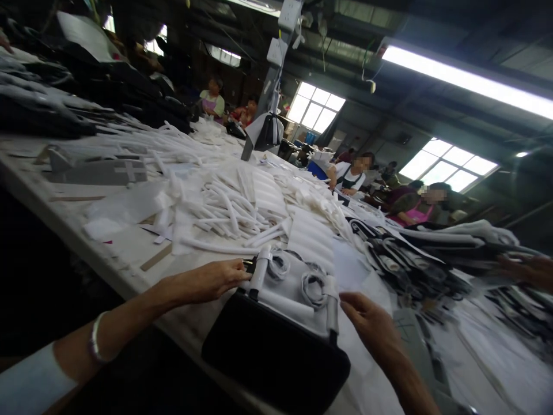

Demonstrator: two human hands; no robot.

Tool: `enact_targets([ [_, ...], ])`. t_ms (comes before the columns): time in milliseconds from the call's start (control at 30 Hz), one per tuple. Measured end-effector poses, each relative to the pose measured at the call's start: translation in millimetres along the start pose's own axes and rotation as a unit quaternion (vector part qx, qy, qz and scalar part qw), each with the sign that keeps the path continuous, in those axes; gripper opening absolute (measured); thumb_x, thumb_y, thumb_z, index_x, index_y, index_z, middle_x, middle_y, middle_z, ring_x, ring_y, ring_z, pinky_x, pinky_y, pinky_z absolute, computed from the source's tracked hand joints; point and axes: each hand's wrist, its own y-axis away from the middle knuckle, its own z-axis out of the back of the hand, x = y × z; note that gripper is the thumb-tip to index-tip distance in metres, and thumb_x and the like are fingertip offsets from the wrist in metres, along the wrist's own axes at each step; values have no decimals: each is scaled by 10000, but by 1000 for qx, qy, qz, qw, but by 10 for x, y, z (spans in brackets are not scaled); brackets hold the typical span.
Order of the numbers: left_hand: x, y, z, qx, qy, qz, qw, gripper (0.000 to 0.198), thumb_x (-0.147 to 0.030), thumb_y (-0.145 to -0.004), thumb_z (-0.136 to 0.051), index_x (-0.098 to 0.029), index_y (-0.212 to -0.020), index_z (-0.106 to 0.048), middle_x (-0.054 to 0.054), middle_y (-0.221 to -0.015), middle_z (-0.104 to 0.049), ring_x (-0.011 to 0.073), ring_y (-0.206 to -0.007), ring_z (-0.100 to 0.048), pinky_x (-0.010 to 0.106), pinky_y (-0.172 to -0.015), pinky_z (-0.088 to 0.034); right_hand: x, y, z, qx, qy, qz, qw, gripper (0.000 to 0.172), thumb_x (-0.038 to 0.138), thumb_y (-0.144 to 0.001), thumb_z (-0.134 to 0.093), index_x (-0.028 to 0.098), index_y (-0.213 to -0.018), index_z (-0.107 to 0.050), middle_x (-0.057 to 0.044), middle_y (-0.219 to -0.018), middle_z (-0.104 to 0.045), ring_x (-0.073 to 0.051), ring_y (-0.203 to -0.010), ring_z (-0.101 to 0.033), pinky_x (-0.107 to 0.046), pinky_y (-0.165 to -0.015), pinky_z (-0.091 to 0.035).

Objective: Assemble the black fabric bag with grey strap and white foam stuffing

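Observation:
A black bag (276, 351) lies at the table's near edge in front of me. White wrapping covers its two upright handles (260, 274), and two wrapped coils of strap (314, 289) rest between them on a pale sheet. My left hand (227, 275) is at the bag's left side, fingers pressed together on a dark piece beside the left handle; the grip is partly hidden. My right hand (367, 314) is beside the right wrapped handle, its fingers stretched out and fingertips at or close to the wrapping.
Loose white foam tubes (228, 207) and sheets cover the table (129, 262) beyond the bag. Black straps with white tubing (401, 259) are heaped at right, near another person's hand (529, 270). A grey tool (421, 346) lies at right. A post (270, 86) stands behind; co-workers sit farther off.

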Motion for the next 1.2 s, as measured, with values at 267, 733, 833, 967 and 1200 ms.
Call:
enact_targets([
  [267,86,-269,-106,22,143,138,980,129,-262,-759,-653,-176,-855,-660,-5,-801,-679,161,-745,-611,215,-653,-427,-319,209,-247,204,-227,-31,952,297,374,-671,-709,163,-880,-711,-48,-859,-735,-263,-845,-668,-366,-815,-506],
  [733,-20,-339,9,76,232,168,955,180,-282,-693,-639,-160,-801,-714,-1,-794,-679,157,-746,-592,210,-664,-423,-360,170,-465,125,-258,-100,953,247,311,-546,-705,177,-742,-640,19,-667,-581,-154,-623,-484,-246,-566,-373],
  [833,-32,-374,-11,77,209,173,959,167,-266,-694,-624,-151,-777,-714,1,-767,-675,154,-728,-594,204,-649,-417,-377,191,-457,126,-276,-109,947,207,261,-544,-689,172,-727,-651,23,-641,-572,-140,-584,-462,-234,-530,-353],
  [967,-17,-402,-57,73,183,169,966,157,-267,-696,-605,-150,-732,-703,0,-726,-659,154,-701,-588,201,-623,-403,-410,203,-473,112,-308,-101,939,202,248,-548,-679,164,-732,-678,12,-663,-588,-141,-592,-471,-233,-538,-369],
  [1200,-6,-451,-103,55,143,224,962,136,-294,-655,-619,-161,-665,-595,-31,-608,-562,125,-575,-494,202,-497,-302,-395,203,-483,122,-292,-101,943,147,248,-503,-657,166,-625,-642,21,-579,-546,-139,-569,-449,-236,-530,-371],
])
